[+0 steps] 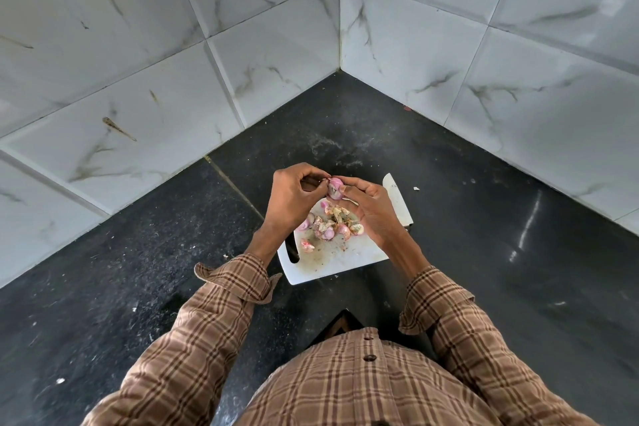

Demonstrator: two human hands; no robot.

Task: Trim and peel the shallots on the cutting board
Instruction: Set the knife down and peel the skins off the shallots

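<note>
Plaid sleeves (221,315) fill lower frame. Frame centre: left hand (294,197) and right hand (371,207) both pinch pink shallot (334,191) above white cutting board (342,259). Shallot pieces and skins (328,226) piled on board, partly hidden by hands. Knife (397,197) mostly covered by right hand.

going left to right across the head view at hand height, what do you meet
left hand → shallot pinched between both hands → right hand → knife blade lying at the cutting board's right edge → small white scrap on the dark counter
</note>
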